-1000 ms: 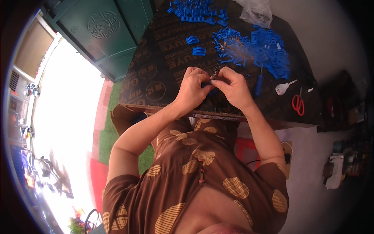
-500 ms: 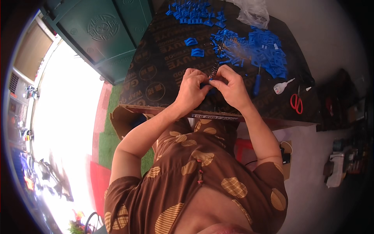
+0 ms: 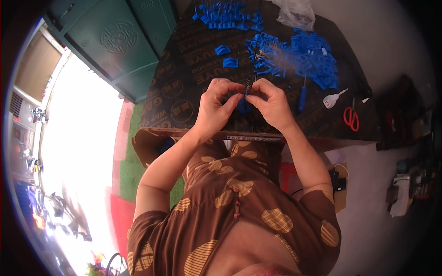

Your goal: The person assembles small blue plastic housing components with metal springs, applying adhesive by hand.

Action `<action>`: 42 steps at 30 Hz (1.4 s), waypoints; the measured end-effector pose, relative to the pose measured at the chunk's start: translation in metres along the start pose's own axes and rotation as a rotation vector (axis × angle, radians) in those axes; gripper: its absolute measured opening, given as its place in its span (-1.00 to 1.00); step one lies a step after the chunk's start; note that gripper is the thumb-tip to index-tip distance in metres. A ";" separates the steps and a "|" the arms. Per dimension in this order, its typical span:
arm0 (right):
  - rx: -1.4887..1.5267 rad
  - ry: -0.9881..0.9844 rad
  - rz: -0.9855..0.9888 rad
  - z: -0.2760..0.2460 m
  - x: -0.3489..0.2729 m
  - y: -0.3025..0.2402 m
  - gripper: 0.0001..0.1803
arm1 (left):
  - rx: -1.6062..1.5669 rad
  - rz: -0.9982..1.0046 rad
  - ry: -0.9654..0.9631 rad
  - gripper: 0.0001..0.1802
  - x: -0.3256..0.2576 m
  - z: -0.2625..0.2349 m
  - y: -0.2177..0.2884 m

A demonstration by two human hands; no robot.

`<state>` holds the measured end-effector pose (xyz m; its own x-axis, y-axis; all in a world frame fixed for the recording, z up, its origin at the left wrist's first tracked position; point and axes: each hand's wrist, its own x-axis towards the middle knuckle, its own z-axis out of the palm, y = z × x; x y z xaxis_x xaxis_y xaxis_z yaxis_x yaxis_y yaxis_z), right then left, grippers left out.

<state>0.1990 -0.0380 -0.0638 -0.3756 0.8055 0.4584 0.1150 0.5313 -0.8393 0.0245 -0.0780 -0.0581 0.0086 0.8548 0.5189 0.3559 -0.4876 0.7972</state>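
My left hand (image 3: 220, 108) and my right hand (image 3: 272, 103) meet near the front edge of the dark printed board tabletop (image 3: 184, 76). Their thumbs and fingertips are pinched together around the lower end of a dark coil spring (image 3: 248, 84), which points away from me. Under the fingertips sits a blue plastic piece (image 3: 244, 106), partly covered by my fingers. How the spring and the blue piece join is hidden. Farther off on the board lie two curved blue plastic pieces (image 3: 230, 62), apart from the heaps.
A heap of flat blue parts (image 3: 313, 57) lies beyond my right hand, beside small blue and brass-coloured bits (image 3: 269, 53). Upright blue pieces (image 3: 225, 16) stand at the far edge near a clear plastic bag (image 3: 297, 14). A blue-handled screwdriver (image 3: 302, 96), white nozzle bottle (image 3: 332, 100) and red-handled scissors (image 3: 351, 118) lie right.
Both hands have shifted slightly left, and the left fingers have spread a little from the blue piece, so more of it shows. The spring stands more upright and looks shorter.
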 end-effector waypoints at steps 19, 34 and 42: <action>-0.073 0.106 -0.012 0.007 -0.004 0.000 -0.83 | -0.054 -0.082 -0.041 -0.87 0.005 0.002 -0.007; -0.100 0.152 -0.168 0.008 -0.004 0.000 -0.87 | -0.003 0.012 -0.057 -0.91 0.009 0.005 -0.005; -0.242 0.346 -0.223 -0.019 -0.033 -0.021 -0.88 | -0.045 -0.025 -0.044 -0.94 0.012 0.005 -0.010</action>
<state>0.2262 -0.0708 -0.0561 -0.0919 0.6831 0.7245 0.2928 0.7140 -0.6360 0.0258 -0.0618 -0.0608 0.0422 0.8732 0.4856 0.3142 -0.4730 0.8232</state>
